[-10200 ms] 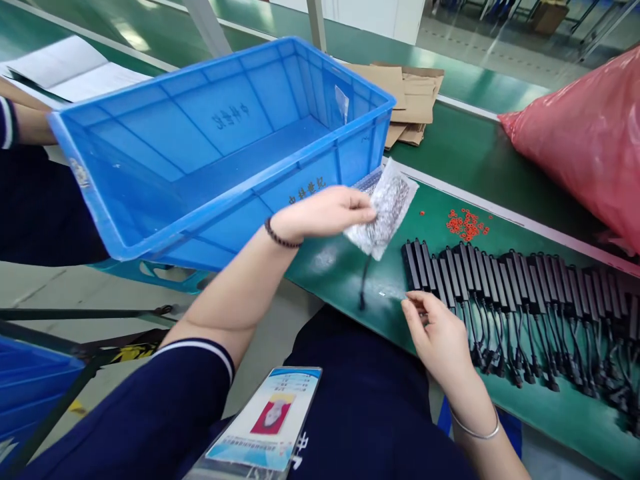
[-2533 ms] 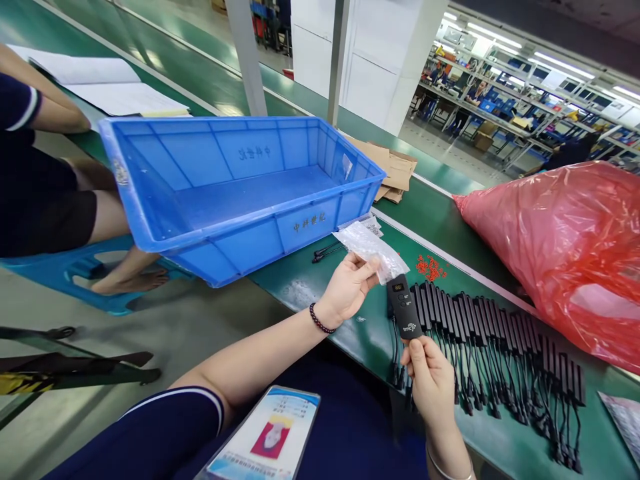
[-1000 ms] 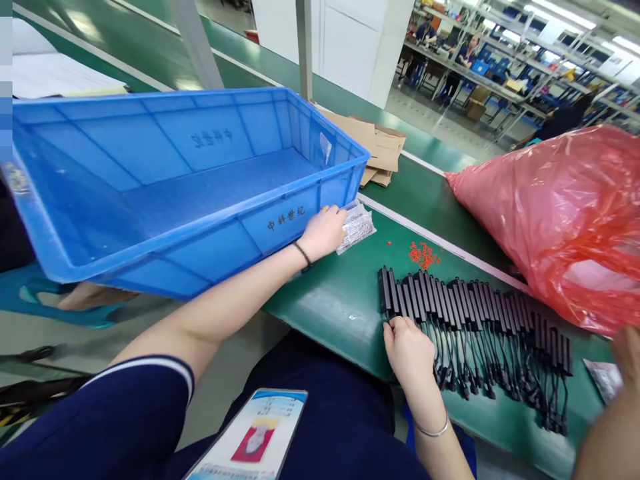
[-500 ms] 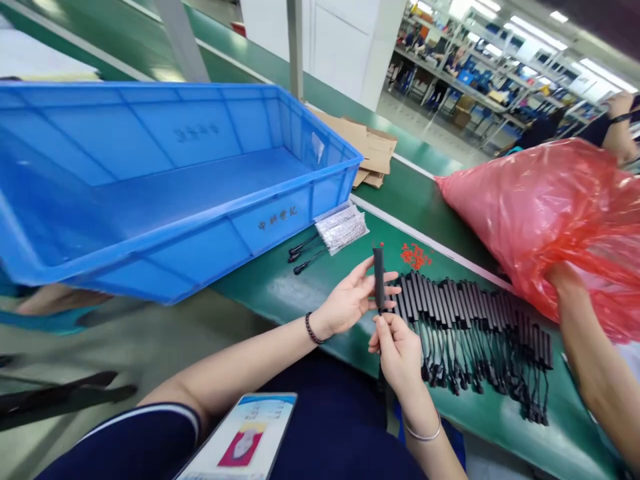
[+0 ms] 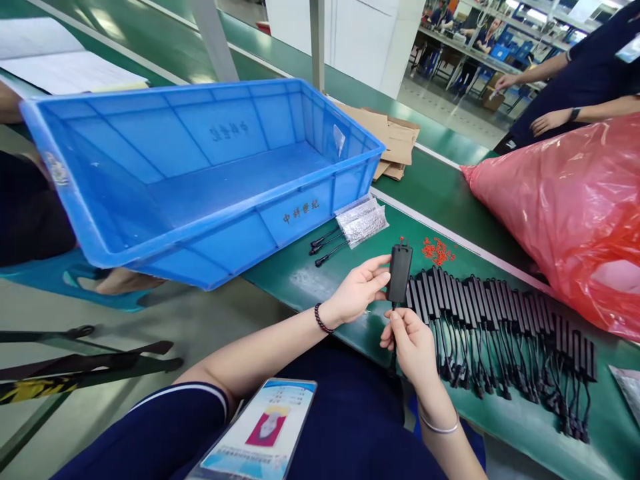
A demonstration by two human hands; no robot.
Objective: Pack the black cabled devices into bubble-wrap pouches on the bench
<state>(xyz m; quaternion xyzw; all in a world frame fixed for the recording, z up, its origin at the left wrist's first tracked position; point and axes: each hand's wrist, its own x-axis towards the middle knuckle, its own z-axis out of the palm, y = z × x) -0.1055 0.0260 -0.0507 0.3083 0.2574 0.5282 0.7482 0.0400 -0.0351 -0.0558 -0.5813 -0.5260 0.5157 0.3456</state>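
Both my hands hold one small black device (image 5: 399, 272) with a cable, upright above the green table (image 5: 345, 303). My left hand (image 5: 357, 291) touches its side with fingers partly spread. My right hand (image 5: 409, 339) pinches its lower end where the cable comes out. Just to the right lies a long row of the same black devices (image 5: 500, 317) with dangling cables. Behind, bubble-wrap bags (image 5: 363, 220) with cables sticking out lie against a large empty blue crate (image 5: 200, 167).
Small red rings (image 5: 437, 250) are scattered behind the row. A big red plastic bag (image 5: 565, 207) fills the right side. Flattened cardboard (image 5: 395, 140) lies beyond the crate. Another person (image 5: 575, 73) stands at the far right; someone sits at the left (image 5: 30, 213).
The black device has turned from edge-on to its flat back facing me, held slightly higher. The other person's arm near the red bag has withdrawn.
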